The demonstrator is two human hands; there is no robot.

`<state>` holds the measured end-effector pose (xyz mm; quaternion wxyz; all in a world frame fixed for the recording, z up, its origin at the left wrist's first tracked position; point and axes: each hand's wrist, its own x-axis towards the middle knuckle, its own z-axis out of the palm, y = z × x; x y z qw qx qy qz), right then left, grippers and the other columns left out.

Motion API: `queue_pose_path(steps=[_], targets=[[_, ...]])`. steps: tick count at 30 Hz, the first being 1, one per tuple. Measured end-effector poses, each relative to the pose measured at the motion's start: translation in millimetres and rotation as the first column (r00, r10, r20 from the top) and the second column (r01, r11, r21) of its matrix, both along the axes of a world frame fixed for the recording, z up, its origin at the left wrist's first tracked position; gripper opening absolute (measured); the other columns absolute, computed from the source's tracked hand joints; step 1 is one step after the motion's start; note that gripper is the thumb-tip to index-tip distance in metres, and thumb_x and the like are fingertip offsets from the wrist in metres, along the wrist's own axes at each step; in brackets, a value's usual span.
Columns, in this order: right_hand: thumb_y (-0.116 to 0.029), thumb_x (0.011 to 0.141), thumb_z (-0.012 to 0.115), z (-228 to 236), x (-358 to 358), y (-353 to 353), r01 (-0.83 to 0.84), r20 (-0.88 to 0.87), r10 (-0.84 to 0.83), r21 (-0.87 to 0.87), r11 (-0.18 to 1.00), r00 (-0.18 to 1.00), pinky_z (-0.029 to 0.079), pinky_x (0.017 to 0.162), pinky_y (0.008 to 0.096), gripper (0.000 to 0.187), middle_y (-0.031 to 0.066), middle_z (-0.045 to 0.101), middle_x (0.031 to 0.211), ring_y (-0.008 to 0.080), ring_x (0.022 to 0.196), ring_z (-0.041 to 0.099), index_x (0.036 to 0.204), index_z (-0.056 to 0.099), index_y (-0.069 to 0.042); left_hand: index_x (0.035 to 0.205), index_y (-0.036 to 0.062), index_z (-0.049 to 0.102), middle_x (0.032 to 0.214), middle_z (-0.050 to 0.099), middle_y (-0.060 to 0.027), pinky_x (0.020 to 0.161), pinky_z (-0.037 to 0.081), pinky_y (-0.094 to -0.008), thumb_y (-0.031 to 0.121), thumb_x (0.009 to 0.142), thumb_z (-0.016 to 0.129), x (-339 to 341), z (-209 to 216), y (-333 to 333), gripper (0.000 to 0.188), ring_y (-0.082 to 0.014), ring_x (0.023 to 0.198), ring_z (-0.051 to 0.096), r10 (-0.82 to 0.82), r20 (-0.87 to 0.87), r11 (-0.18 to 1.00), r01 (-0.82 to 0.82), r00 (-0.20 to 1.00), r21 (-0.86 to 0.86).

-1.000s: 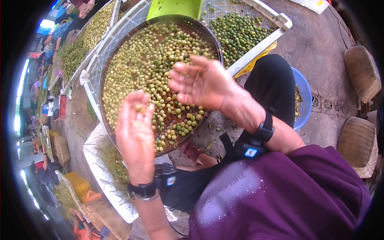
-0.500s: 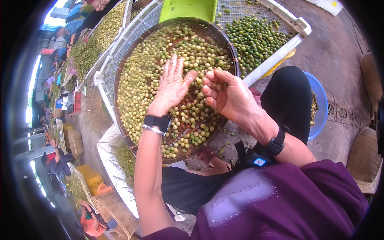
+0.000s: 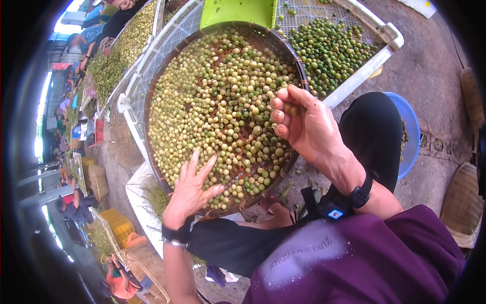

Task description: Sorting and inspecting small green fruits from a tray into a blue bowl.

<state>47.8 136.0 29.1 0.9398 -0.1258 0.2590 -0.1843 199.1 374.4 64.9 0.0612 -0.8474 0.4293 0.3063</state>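
A round, dark-rimmed woven basket [image 3: 153, 167] holds a loose layer of small round yellow-green fruits [image 3: 238, 83]. Over its near left edge, my left hand [image 3: 190, 192] is open, fingers spread toward the fruits, nothing in its grasp. Cupped at the basket's right rim, my right hand [image 3: 314, 124] has its fingers curled up. A few of the small fruits appear to sit inside them, though the palm is partly hidden. Under and behind the basket lies a white mesh tray [image 3: 132, 101]; on its right part rests a heap of darker green fruits [image 3: 331, 55].
A bright green scoop-like plastic piece [image 3: 239, 12] lies behind the basket. Right of my knee stands a blue basin [image 3: 411, 134]. Woven baskets [image 3: 460, 202] are at the far right. On the left, people work at other fruit-covered trays [image 3: 134, 38], near a yellow crate [image 3: 117, 225].
My left hand has drawn back from the basket's middle to its near left edge, fingers now spread. My right hand has shifted slightly right, still curled.
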Motion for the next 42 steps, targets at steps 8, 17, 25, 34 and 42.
queue_pose_path(steps=[8,17,25,34,42], targets=[[-0.02,0.094,0.046,1.2,6.8,4.7,-0.042,0.036,0.041,0.006,0.999,0.998,0.04,0.056,0.0225,0.017,0.0008,0.054,0.08,0.0105,0.068,0.049,0.092,0.054,-0.006,0.088,0.0002,0.068,0.075,0.064,-0.0149,0.064,0.048,-0.0355,0.009,0.078,0.066,61.9,-3.7,-59.2,0.014,-0.0252,0.067,0.062,0.149,0.103,0.775,-0.051,0.983,-0.63],[-0.02,0.094,0.046,9.9,4.6,5.1,-0.038,0.027,0.039,-0.03,0.999,0.999,0.039,0.055,0.0224,0.017,0.0002,0.053,0.078,0.01,0.066,0.048,0.092,0.054,-0.005,0.087,0.0021,0.07,0.08,0.065,-0.0175,0.071,0.051,-0.039,0.008,0.076,0.065,105.3,-58.0,-85.4,0.013,-0.0302,0.073,0.064,0.087,0.284,0.87,0.066,0.955,-0.488],[-0.02,0.094,0.047,7.3,5.3,6.5,-0.038,0.005,0.038,-0.029,0.999,0.999,0.04,0.055,0.0224,0.019,0.0005,0.053,0.078,0.0093,0.065,0.048,0.093,0.055,-0.003,0.084,0.0038,0.07,0.08,0.066,-0.0134,0.071,0.05,-0.0346,0.008,0.078,0.062,96.7,-38.9,-96.5,0.011,-0.0267,0.075,0.064,0.113,0.246,0.795,0.061,0.963,-0.603],[-0.024,0.097,0.042,12.3,5.3,4.3,-0.067,-0.041,0.064,-0.08,0.995,0.997,0.039,0.056,0.0225,0.02,-0.0016,0.05,0.077,0.0081,0.065,0.046,0.091,0.051,-0.008,0.085,0.0055,0.071,0.082,0.067,-0.0123,0.069,0.052,-0.0309,0.007,0.067,0.067,104.7,-60.2,-116.6,0.019,-0.0216,0.073,0.065,0.138,0.201,0.871,-0.022,0.97,-0.49],[-0.023,0.096,0.043,11.5,6.6,8.9,-0.093,0.014,0.095,-0.078,0.993,0.995,0.039,0.056,0.0224,0.019,-0.0016,0.05,0.078,0.0078,0.065,0.046,0.09,0.051,-0.008,0.083,0.0007,0.071,0.078,0.066,-0.0173,0.069,0.052,-0.0323,0.012,0.066,0.072,119.3,-64.0,-119.0,0.02,-0.0271,0.072,0.066,0.118,0.229,0.814,0.038,0.966,-0.58]])
